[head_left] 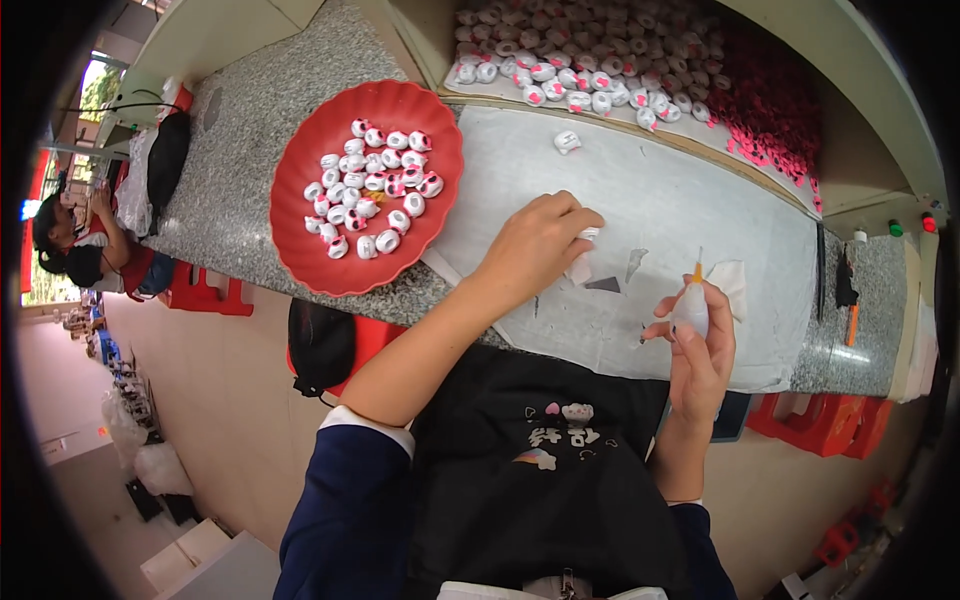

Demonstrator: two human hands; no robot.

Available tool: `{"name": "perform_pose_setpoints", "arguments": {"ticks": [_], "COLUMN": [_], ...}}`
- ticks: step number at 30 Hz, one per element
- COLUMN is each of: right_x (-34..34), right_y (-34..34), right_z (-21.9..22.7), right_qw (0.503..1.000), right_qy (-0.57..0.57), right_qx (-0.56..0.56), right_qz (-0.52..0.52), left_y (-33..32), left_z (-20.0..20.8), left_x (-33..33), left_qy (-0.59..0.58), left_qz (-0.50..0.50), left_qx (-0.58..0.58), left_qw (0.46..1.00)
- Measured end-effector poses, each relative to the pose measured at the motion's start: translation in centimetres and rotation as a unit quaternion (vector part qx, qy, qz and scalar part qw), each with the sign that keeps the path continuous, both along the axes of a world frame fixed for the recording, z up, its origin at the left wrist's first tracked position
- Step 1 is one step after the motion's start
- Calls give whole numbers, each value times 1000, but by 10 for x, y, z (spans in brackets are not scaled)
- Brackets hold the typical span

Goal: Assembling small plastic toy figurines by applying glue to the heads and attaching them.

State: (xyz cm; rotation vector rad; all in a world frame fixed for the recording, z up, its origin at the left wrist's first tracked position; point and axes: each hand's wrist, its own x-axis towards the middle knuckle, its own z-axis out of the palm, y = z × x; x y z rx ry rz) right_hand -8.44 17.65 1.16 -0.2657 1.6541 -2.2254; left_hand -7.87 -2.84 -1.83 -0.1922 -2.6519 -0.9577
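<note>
My left hand [535, 245] pinches a small white piece [590, 234] at its fingertips, just above the pale sheet [490, 190]; the fingers hide most of it. In my right hand [700, 350] is a small whitish squeeze bottle [691, 310] with an orange nozzle and a thin tip, held tip up. A single white rounded piece [567, 142] lies on the far part of the sheet. To the left, a red scalloped bowl [300, 240] holds many such white pieces, some with pink parts.
Beyond the sheet, a shelf is heaped with white pieces [600, 80] and dark pink pieces [765, 110]. Grey scraps [603, 285] and a white cloth [735, 288] lie near my hands. Red stools [205, 290] stand below the speckled counter [235, 200]. Another person [85, 240] sits far left.
</note>
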Motion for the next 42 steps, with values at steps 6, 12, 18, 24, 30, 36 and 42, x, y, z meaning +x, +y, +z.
{"name": "perform_pose_setpoints", "arguments": {"ticks": [6, 12, 18, 24, 30, 36, 42], "right_x": [8, 9, 23, 30, 31, 30, 29], "right_y": [2, -3, -9, -10, -11, -10, -8], "right_z": [15, 27, 26, 27, 23, 25, 26], "right_qw": [997, 981, 930, 902, 903, 904, 905], "right_qy": [38, 80, 339, 408, 411, 409, 407], "right_qx": [21, -106, 47, 97, 91, 102, 105], "right_qz": [-70, -138, -134, -102, -83, -71, -60], "left_y": [1, 24, 35, 36, 38, 38, 38], "left_z": [22, 16, 21, 18, 17, 17, 17], "left_x": [16, 57, 68, 69, 72, 71, 71], "left_qy": [-31, -58, -40, -24, -28, -31, -22], "left_qz": [-9, -64, -2, -17, -15, -11, -9], "left_qx": [359, 696, 721, 703, 696, 685, 683], "left_qw": [933, 712, 692, 711, 717, 728, 730]}}
